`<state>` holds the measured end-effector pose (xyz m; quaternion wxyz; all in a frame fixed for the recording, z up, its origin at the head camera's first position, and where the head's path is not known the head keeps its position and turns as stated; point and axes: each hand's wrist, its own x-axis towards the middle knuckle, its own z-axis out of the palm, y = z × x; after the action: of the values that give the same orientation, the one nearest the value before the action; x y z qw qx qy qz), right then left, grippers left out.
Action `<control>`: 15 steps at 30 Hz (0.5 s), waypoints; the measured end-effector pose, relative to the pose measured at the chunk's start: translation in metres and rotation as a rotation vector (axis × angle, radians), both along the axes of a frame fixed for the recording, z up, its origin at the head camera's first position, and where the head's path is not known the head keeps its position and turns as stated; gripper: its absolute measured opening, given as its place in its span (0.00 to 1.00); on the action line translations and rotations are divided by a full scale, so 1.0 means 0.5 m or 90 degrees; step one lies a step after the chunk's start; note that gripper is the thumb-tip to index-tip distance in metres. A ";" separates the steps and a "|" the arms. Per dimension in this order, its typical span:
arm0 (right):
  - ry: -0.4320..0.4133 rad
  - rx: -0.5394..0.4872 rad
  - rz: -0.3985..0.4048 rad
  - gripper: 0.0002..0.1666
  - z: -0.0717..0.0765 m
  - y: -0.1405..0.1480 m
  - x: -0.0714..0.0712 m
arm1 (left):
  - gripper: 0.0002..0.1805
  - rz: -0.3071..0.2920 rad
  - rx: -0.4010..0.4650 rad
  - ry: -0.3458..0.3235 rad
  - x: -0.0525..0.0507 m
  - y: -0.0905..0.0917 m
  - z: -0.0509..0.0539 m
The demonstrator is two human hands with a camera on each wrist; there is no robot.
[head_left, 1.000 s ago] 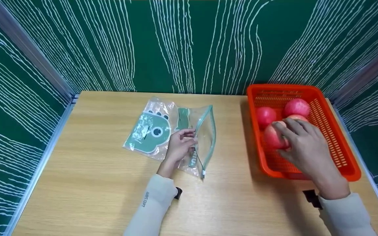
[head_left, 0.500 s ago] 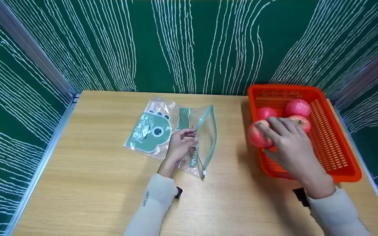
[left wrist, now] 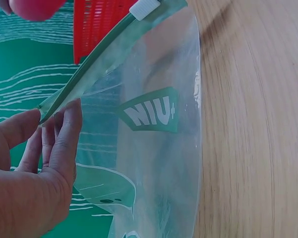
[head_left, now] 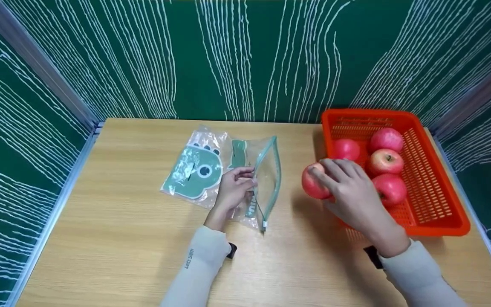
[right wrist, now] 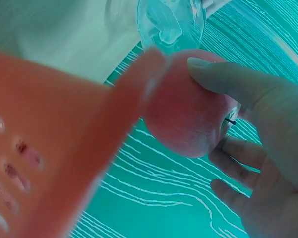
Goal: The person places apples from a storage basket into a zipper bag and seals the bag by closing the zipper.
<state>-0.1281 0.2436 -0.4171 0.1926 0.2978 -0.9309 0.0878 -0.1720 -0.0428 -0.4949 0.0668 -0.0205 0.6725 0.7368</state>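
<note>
My left hand (head_left: 233, 189) pinches the green zip edge of a clear plastic zipper bag (left wrist: 153, 163) between thumb and fingers, and the bag's mouth gapes toward the right. A green cartoon print (head_left: 198, 172) covers the bag's left part, and a white slider (left wrist: 145, 8) sits at one end of the zip. My right hand (head_left: 352, 194) grips a red apple (head_left: 313, 181) just outside the left rim of the orange basket. In the right wrist view, the thumb and fingers are around this apple (right wrist: 188, 106), its stem facing the palm.
The orange plastic basket (head_left: 446, 183) stands at the table's right side with several apples (head_left: 387, 161) in it. Behind the wooden table (head_left: 113, 238) rises a green wall (head_left: 262, 59) with white wavy lines; similar panels flank both sides.
My right hand has carried the apple leftward out of the basket and past its rim, uncovering other apples inside. The left hand and the bag have stayed in place.
</note>
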 end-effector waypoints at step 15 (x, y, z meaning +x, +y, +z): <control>-0.011 0.015 0.020 0.55 -0.035 -0.043 0.001 | 0.20 -0.011 0.017 -0.013 0.002 -0.002 -0.002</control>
<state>-0.1277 0.2223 -0.4347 0.1794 0.3138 -0.9287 0.0825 -0.1709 -0.0436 -0.4960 0.0800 -0.0210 0.6621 0.7448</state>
